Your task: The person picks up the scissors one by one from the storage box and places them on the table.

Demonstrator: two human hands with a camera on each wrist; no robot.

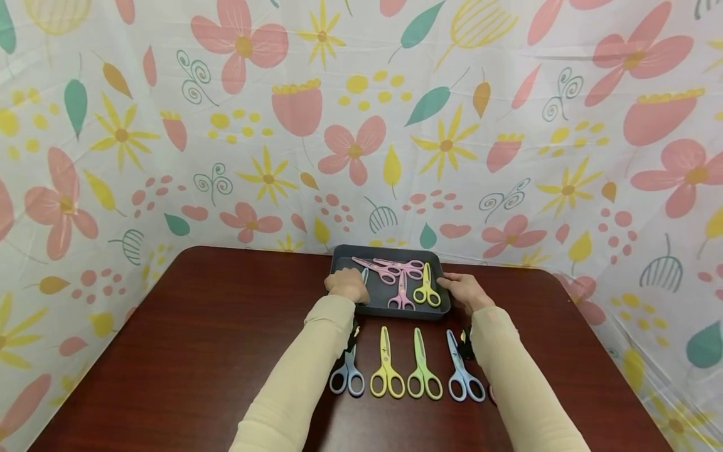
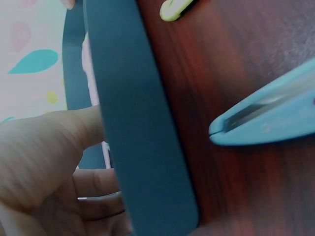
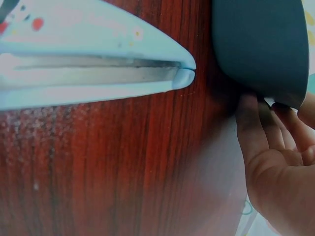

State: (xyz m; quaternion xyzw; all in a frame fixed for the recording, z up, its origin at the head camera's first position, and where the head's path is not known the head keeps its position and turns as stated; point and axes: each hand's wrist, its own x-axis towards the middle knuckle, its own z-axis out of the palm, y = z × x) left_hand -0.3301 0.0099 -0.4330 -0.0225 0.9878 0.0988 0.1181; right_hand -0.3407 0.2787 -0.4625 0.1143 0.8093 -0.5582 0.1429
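A dark grey tray (image 1: 390, 311) stands near the back of the table. My left hand (image 1: 347, 285) reaches in over its left part, fingers bent, as the left wrist view shows behind the tray wall (image 2: 142, 108). A light blue scissor blade (image 1: 364, 275) shows beside that hand, its handles hidden; I cannot tell whether the fingers grip it. My right hand (image 1: 464, 290) holds the tray's right side, with fingertips (image 3: 248, 105) at the lower outside edge. Also in the tray are several pink scissors (image 1: 390, 274) and a yellow pair of scissors (image 1: 427, 287).
In front of the tray, scissors lie in a row, tips towards it: blue scissors (image 1: 347, 376), yellow scissors (image 1: 386, 370), green scissors (image 1: 423, 370) and another blue pair (image 1: 464, 376). A pink handle (image 1: 492, 394) shows beside the right sleeve. A flowered curtain (image 1: 361, 125) hangs behind the table (image 1: 214, 339).
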